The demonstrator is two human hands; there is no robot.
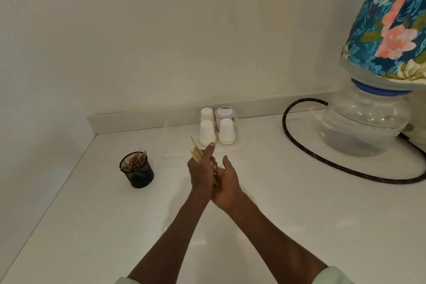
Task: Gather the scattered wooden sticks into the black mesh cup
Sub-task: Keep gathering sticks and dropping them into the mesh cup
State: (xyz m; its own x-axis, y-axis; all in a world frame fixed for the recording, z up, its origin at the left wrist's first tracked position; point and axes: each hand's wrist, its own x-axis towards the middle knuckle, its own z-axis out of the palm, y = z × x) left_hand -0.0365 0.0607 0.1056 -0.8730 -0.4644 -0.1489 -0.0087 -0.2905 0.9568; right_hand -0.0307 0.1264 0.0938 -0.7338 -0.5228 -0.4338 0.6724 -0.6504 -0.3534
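Observation:
A bundle of thin wooden sticks [196,152] pokes up past my left hand [201,173], which grips it above the middle of the white counter [288,203]. My right hand [227,185] presses against the left one from the right, thumb raised; its fingers are hidden behind the left hand, around the lower ends of the sticks. The black mesh cup [137,172] stands upright to the left of both hands, holding several sticks that lean out of its rim.
Three upside-down white paper cups [207,132] and a lidded jar [224,113] sit on a clear tray behind my hands. A large water bottle with floral cover [368,122] stands at the right, with a black hose [306,157] looping across the counter. Walls close the left and back.

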